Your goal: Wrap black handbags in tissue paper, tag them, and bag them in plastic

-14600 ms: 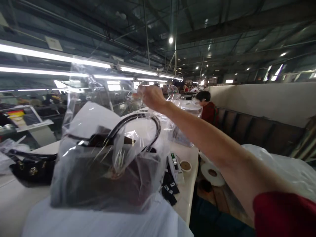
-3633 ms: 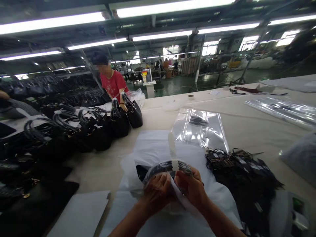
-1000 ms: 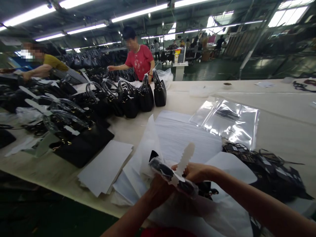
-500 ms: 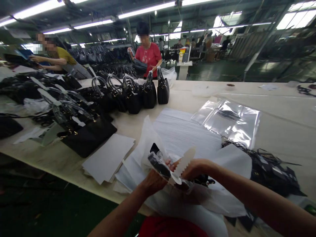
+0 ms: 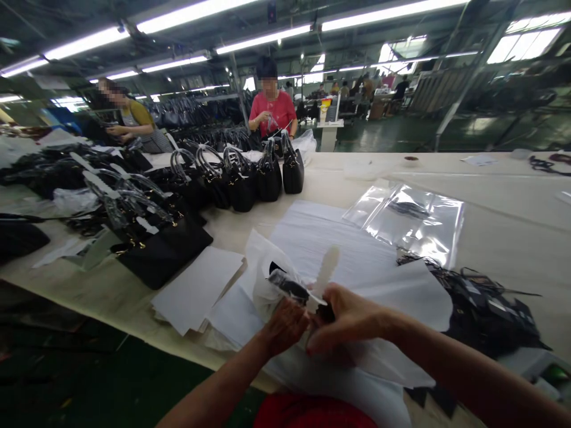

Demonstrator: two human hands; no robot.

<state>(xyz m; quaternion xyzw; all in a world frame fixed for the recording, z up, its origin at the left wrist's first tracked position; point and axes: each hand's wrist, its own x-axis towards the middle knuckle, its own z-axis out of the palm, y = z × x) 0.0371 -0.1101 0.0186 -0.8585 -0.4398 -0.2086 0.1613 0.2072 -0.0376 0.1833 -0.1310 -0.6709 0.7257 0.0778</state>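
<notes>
Low in front of me, a black bag handle [image 5: 293, 289] in clear plastic sticks up out of crumpled white tissue paper [image 5: 263, 261]. My left hand [image 5: 285, 327] is closed round the base of the handle. On the other side, my right hand [image 5: 352, 315] curls its thumb and fingers about a dark part of the handle. A pale strip with a toothed edge [image 5: 328, 264] stands up between the hands. Most of the bag is hidden by the hands and the tissue.
White sheets [image 5: 330, 232] lie under the work, with a stack of white card [image 5: 200, 285] to the left. Black handbags [image 5: 165, 249] stand at left and behind. Clear plastic bags [image 5: 414, 220] and black straps [image 5: 491, 309] lie right. A co-worker in red [image 5: 273, 110] stands across the table.
My right hand has turned and opened wider round the handle, its thumb now showing. The toothed strip leans more upright. The co-worker in red has lowered a black bag to the table.
</notes>
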